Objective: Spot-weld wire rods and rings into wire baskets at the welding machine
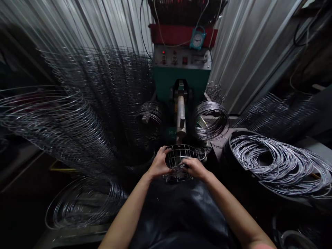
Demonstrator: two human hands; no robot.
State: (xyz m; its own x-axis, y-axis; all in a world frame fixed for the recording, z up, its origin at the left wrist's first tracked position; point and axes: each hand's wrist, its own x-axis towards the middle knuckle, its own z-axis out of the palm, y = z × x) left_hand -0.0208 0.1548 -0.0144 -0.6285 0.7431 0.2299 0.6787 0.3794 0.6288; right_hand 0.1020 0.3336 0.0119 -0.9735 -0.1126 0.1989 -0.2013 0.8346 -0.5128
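A round wire basket (pixel 184 151) of metal rods sits in front of me, low under the pale electrode arm (pixel 181 112) of a green spot welder (pixel 166 77). My left hand (pixel 160 163) grips the basket's left side, fingers over the rim and thumb lower down. At the near right side my right hand (pixel 194 167) is closed on the wires, its fingertips partly hidden among them. The electrode's tip (pixel 178 141) comes down close to the basket's far rim; whether it touches cannot be made out. The basket's underside is dark and blurred.
Wire ring coils hang at the welder's left (pixel 149 114) and right (pixel 211 119). A black tub (pixel 227 152) of loose wire rings (pixel 280 162) stands at right. Tall stacks of wire frames (pixel 85 128) crowd the left. A blue clock (pixel 197 38) hangs above the control panel (pixel 190 60).
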